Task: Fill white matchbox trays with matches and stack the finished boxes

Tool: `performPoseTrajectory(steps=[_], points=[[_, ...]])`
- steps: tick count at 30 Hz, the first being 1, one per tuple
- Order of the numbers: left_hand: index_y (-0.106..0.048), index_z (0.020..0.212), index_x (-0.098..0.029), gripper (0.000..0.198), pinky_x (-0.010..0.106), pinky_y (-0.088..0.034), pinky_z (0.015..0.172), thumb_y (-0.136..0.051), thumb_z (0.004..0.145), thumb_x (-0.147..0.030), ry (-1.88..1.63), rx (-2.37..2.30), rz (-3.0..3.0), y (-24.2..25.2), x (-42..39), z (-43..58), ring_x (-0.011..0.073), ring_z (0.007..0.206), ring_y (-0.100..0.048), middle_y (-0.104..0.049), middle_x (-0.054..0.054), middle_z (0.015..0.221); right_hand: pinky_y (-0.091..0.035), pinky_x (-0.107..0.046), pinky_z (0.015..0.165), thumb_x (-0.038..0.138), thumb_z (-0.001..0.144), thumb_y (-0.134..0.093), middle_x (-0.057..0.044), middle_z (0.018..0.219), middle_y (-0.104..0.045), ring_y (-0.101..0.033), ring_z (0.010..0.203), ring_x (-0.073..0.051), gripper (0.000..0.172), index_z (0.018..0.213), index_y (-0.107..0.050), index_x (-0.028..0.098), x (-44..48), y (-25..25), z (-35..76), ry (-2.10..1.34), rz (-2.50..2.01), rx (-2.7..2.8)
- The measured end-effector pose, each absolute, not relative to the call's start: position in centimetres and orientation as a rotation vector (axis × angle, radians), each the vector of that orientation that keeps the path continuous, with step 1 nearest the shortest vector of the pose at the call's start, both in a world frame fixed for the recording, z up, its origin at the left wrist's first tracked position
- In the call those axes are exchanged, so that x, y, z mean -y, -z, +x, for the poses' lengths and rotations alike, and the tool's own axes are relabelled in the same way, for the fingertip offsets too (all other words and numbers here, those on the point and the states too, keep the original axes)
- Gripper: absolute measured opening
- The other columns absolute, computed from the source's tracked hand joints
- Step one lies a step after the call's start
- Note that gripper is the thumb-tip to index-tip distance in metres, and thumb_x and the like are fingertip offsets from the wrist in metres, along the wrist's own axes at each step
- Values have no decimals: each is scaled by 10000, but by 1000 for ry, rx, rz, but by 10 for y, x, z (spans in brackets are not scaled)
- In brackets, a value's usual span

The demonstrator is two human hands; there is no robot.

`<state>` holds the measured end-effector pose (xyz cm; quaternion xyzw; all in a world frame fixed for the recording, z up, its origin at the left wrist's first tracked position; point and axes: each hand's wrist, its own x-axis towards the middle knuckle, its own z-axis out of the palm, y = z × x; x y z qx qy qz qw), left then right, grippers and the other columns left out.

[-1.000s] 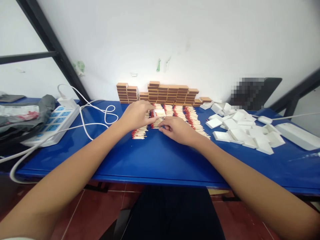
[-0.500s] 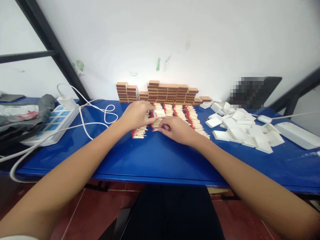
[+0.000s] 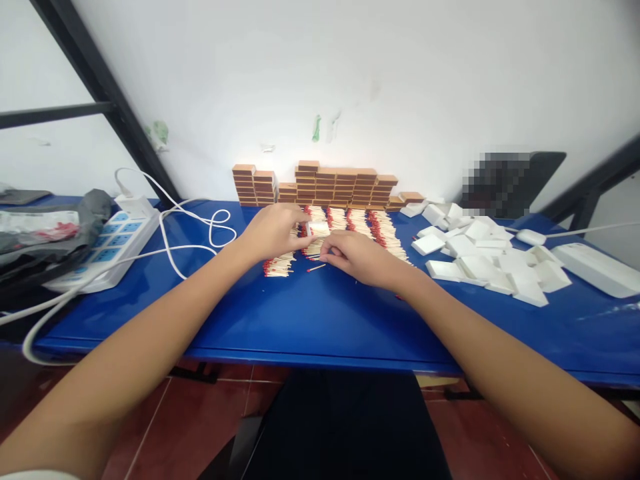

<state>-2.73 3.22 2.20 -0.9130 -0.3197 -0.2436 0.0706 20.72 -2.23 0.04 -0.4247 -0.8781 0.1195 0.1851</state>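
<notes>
My left hand [image 3: 280, 230] grips a small white matchbox tray [image 3: 319, 229] between thumb and fingers, above the rows of matches. My right hand [image 3: 353, 255] is just to the right of the tray, its thumb and fingertips pinched together; whatever is between them is too small to make out. Red-tipped matches [image 3: 387, 237] lie side by side in several rows under and behind both hands. Just below my right fingertips a single match [image 3: 316, 268] rests on the blue table [image 3: 300, 320], apart from the rows.
Stacked brown matchboxes [image 3: 345, 187] line the wall behind the matches. Loose white trays [image 3: 480, 250] are heaped on the right, beside a white box [image 3: 597, 270] and a dark pixelated device [image 3: 543, 180]. A power strip [image 3: 107, 250], white cables [image 3: 175, 250] and a grey bag [image 3: 95, 220] occupy the left.
My right hand has shifted slightly right, away from the tray's near side. A single match now shows on the table below its fingertips. My left hand keeps its grip on the tray.
</notes>
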Motion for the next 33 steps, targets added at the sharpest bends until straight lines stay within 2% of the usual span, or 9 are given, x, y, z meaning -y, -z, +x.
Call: performPoseTrajectory(steps=[12, 21, 28, 33], points=[[-808, 962, -179, 233, 374, -523, 791, -748, 942, -403, 651, 949, -2737, -23, -32, -27, 277, 899, -743, -802, 98, 945, -361, -283, 701, 154, 1006, -646, -15, 798, -621, -524, 707, -157, 91, 951, -717, 166, 30, -4, 201, -413, -1144, 2522], [-808, 980, -165, 257, 367, -509, 758, -737, 955, -411, 612, 929, -2747, -23, -32, -27, 274, 885, -735, -785, 103, 931, -347, -294, 679, 212, 1017, -654, -14, 779, -634, -524, 679, -162, 105, 934, -704, 171, 33, -10, 200, -539, -1265, 2523], [-809, 990, -166, 255, 348, -494, 753, -738, 957, -409, 623, 913, -2768, -22, -32, -27, 268, 903, -734, -789, 100, 954, -364, -304, 710, 215, 1035, -599, -40, 836, -654, -550, 736, -184, 123, 949, -680, 183, 32, -8, 203, -466, -1220, 2547], [-813, 976, -159, 295, 337, -455, 710, -747, 955, -446, 628, 909, -2799, -24, -29, -26, 239, 798, -696, -761, 92, 865, -360, -316, 705, 287, 1041, -588, -52, 858, -654, -547, 757, -197, 159, 937, -662, 193, 22, -15, 218, -326, -1214, 2421]])
